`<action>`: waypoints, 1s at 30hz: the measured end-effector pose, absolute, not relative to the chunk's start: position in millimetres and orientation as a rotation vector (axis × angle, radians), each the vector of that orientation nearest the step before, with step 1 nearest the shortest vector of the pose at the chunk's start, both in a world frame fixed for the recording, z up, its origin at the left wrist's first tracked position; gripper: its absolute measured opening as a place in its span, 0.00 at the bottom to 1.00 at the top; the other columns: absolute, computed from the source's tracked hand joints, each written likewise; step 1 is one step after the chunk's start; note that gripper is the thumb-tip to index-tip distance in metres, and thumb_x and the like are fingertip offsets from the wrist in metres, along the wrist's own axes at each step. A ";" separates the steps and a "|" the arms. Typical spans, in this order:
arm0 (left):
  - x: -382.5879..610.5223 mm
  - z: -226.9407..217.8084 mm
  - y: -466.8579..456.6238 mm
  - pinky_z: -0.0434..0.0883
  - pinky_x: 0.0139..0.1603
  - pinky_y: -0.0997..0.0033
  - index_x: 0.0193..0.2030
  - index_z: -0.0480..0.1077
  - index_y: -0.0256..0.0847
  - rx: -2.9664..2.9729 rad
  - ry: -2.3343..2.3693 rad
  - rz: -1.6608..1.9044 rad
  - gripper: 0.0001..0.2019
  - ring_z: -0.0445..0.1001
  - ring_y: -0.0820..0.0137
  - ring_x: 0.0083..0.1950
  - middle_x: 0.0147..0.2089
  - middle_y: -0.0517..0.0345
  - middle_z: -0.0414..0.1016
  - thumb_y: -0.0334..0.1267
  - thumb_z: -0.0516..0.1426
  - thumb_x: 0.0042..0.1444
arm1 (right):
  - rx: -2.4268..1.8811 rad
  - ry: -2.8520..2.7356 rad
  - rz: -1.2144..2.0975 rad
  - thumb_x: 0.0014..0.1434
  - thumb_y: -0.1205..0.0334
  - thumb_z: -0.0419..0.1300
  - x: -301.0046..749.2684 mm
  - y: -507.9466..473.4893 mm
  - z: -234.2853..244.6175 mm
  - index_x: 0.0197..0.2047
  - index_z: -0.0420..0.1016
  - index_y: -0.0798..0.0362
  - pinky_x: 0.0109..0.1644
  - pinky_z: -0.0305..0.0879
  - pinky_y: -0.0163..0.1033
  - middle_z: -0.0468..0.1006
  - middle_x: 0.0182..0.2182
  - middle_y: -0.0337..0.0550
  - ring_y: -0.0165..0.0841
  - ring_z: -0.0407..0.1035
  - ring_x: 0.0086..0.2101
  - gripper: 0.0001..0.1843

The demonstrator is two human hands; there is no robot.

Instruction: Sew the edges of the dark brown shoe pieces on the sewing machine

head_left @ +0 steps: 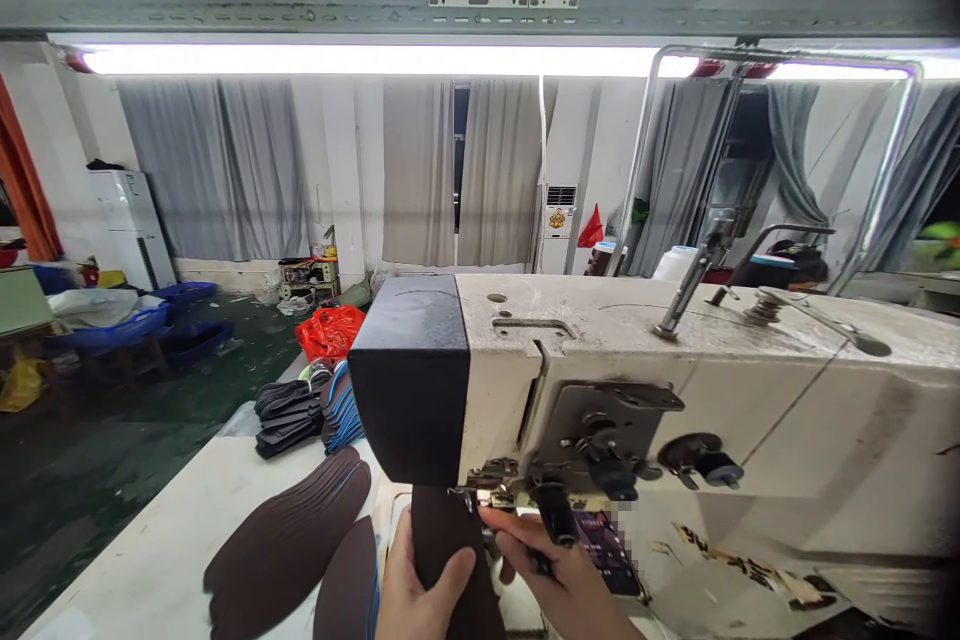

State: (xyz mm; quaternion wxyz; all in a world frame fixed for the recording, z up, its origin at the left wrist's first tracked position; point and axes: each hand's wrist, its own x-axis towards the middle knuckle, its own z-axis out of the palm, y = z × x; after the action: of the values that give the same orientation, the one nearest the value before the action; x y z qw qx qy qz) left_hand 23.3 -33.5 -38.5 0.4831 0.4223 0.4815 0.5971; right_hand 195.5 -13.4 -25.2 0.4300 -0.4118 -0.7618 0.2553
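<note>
A dark brown, insole-shaped piece (442, 535) lies under the needle end of a sewing machine (495, 400). My left hand (424, 575) grips this piece, with the thumb on top and the fingers along its left edge. Close to the presser foot, my right hand (551, 570) has its index finger stretched toward the needle area. Its other fingers curl around a small dark object that I cannot make out. Left of my hands are a brown piece with a blue edge (346, 585) and a fanned stack of brown insole pieces (289, 545).
Bundles of black pieces (289, 415) and blue-edged pieces (343, 410) sit farther back on the white table (161, 545), near a red plastic bag (330, 330). A phone (611, 555) lies under the machine arm. Thread cones (675, 263) stand behind, below a metal thread stand (641, 155).
</note>
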 end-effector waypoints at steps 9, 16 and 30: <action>23.6 -34.6 -43.5 0.73 0.38 0.67 0.52 0.59 0.42 0.846 0.894 1.284 0.36 0.79 0.59 0.38 0.37 0.49 0.81 0.51 0.67 0.37 | -1.178 -1.689 0.674 0.56 0.39 0.54 188.3 -17.2 -22.9 0.42 0.83 0.44 0.32 0.74 0.36 0.79 0.17 0.40 0.35 0.74 0.22 0.24; -8.8 -7.4 -33.2 0.59 0.15 0.83 0.56 0.58 0.40 0.954 0.854 0.951 0.39 0.69 0.77 0.20 0.29 0.59 0.78 0.40 0.69 0.36 | -1.105 -1.717 0.660 0.58 0.42 0.54 188.6 -14.4 -30.8 0.43 0.82 0.45 0.31 0.73 0.34 0.78 0.16 0.38 0.34 0.75 0.22 0.22; 2.3 -1.4 -18.1 0.59 0.23 0.80 0.39 0.71 0.36 0.871 0.964 1.219 0.18 0.67 0.78 0.24 0.28 0.59 0.76 0.36 0.66 0.40 | -1.084 -1.857 0.624 0.62 0.57 0.54 191.3 -15.8 -22.7 0.49 0.79 0.45 0.37 0.73 0.34 0.80 0.18 0.37 0.36 0.78 0.31 0.16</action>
State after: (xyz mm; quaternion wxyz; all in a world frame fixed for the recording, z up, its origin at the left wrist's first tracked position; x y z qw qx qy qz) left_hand 2.3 -18.1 -1.4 0.6289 0.3800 0.4208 0.5319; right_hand 191.3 -15.8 -22.7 0.4360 -0.4357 -0.7464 0.2509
